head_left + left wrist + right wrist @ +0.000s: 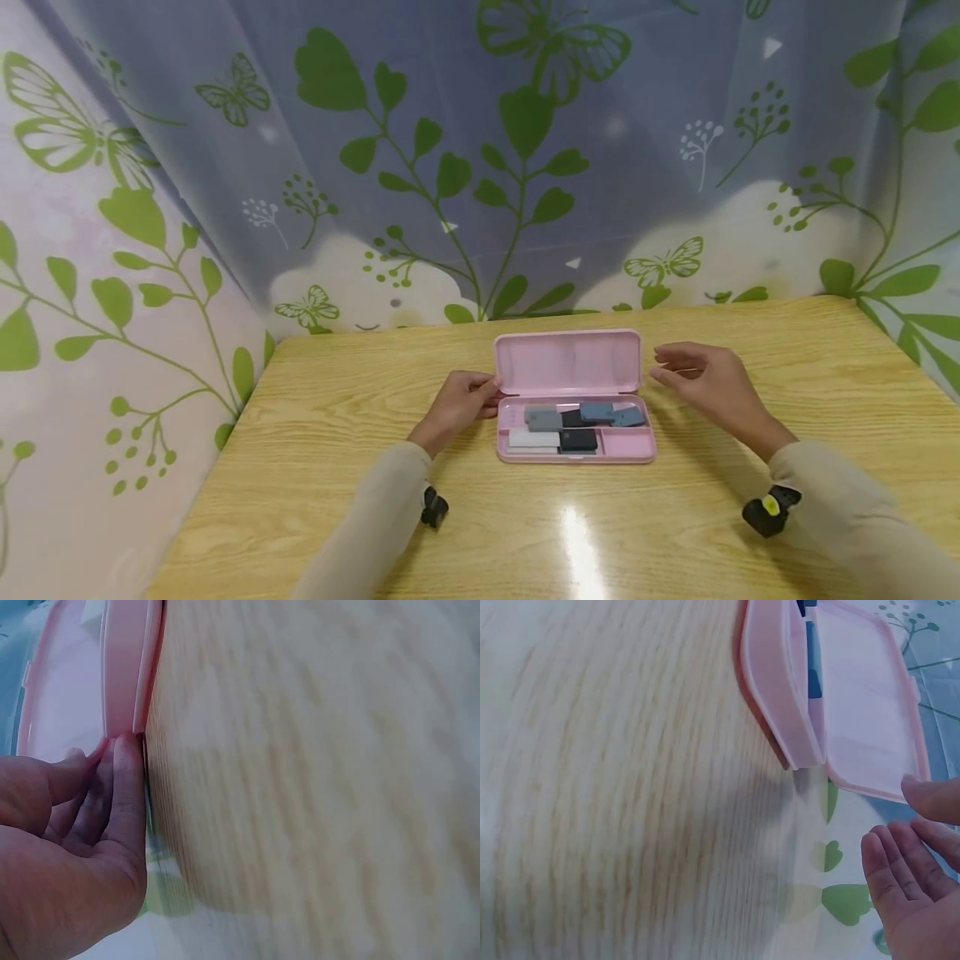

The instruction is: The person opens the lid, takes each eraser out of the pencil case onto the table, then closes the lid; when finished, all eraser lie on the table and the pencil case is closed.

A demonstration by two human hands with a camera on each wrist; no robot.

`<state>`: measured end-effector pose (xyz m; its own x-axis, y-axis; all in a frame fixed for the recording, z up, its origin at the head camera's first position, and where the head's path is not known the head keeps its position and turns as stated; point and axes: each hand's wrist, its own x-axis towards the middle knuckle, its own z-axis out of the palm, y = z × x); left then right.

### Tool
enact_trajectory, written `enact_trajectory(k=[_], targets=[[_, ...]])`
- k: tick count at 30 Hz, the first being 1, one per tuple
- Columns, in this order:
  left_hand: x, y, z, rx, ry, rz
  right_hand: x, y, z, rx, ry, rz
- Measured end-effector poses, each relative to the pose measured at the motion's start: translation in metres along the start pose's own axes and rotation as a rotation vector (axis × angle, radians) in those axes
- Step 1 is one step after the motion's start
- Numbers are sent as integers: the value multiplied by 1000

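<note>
A pink pencil case (576, 458) lies on the wooden table with its lid (568, 362) raised at the back. My left hand (463, 402) pinches the lid's lower left corner beside the hinge; in the left wrist view, the thumb (69, 774) is at the lid and the fingers reach behind it. Off the lid's right edge, my right hand (708, 382) hovers with relaxed fingers, holding nothing. Inside the case are several small flat blocks: grey (544, 420), blue-grey (597, 412), black (578, 439) and white (533, 439).
The case's tray has dividers, and its front right compartment (628, 442) shows bare pink plastic. Bare wood of the table (480, 517) surrounds the case. Behind stands a leaf-and-butterfly curtain (420, 200). Each sleeve carries a black wrist camera (771, 510).
</note>
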<state>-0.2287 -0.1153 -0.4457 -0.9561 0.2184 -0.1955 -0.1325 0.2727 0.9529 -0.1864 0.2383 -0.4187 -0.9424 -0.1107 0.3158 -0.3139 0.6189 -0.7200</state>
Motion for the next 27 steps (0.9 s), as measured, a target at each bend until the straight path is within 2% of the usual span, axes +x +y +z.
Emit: enact_trajectory(k=[8,21,27], targets=[[2,0,-2,11,-6,-16,-3,-4,2,9,-83,9],[2,2,-1,-1,-18,-24,-4,-10,29,8,-222,-104],[2,3,-1,10,-13,-30,-3,-19,38,-23,-242,-158]])
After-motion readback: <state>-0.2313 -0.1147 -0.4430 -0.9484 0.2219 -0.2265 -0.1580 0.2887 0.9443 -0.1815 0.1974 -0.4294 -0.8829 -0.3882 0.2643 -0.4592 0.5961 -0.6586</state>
